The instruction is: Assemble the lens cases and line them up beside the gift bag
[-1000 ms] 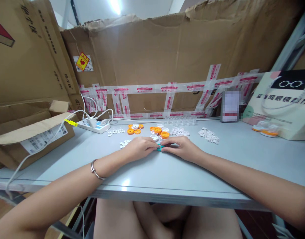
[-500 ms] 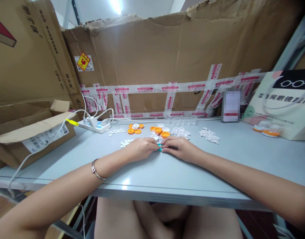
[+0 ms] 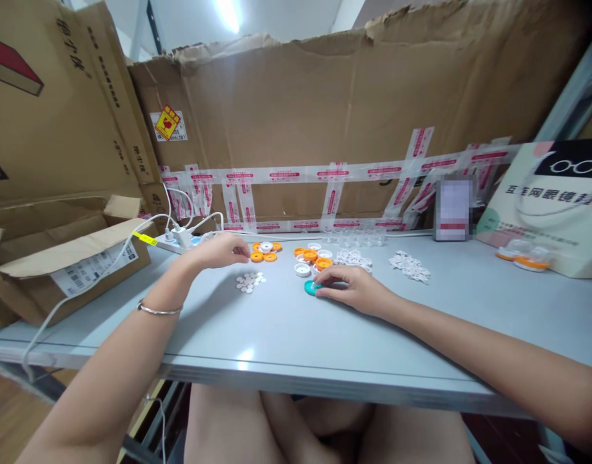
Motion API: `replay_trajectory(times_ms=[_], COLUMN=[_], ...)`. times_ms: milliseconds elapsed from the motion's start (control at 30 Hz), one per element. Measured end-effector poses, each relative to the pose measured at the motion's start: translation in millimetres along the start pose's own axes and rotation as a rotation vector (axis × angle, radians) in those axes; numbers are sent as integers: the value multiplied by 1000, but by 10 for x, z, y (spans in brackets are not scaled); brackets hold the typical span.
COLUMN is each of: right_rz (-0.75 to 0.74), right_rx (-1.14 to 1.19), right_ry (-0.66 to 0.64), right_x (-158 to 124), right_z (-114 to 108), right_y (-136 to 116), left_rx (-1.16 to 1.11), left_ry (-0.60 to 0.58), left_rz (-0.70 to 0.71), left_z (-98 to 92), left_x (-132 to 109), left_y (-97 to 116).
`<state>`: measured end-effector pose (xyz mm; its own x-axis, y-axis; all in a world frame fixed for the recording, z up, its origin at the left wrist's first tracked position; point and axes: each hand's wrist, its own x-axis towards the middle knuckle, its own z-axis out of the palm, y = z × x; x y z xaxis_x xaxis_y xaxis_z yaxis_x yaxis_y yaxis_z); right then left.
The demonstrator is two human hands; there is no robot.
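Note:
My right hand [image 3: 354, 288] rests on the grey table [image 3: 286, 328], its fingers pressed on a teal round cap [image 3: 309, 287]. My left hand [image 3: 221, 249] hovers further back and to the left, fingers curled, close to a small group of orange and white caps [image 3: 265, 252] and above the power strip area. What its fingertips hold, if anything, is hidden. A cluster of small white discs [image 3: 249, 281] lies between the two hands. More orange and white caps [image 3: 311, 258] sit just beyond my right hand.
White lacy plastic pieces [image 3: 408, 265] and clear small cups [image 3: 358, 236] lie at the back. A power strip [image 3: 180, 241] with white cables is at the back left, an open cardboard box [image 3: 59, 258] at left, a paper bag [image 3: 547, 206] at right. Taped cardboard walls the rear.
My left hand has left the teal cap and moved back and left toward the orange caps. My right hand stays on the teal cap, which now shows uncovered.

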<state>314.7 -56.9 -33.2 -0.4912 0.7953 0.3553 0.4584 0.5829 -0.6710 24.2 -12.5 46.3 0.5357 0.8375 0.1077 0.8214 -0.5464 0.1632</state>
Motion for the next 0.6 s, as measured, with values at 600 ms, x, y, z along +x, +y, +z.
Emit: replay_trajectory(times_ms=[600], right_rz=[-38], right_rx=[0], right_ry=[-11], right_x=[19], right_z=[16], right_y=[11], left_rx=[-59], left_ry=[-28], left_rz=[111], left_z=[277], left_x=[133], left_y=[209])
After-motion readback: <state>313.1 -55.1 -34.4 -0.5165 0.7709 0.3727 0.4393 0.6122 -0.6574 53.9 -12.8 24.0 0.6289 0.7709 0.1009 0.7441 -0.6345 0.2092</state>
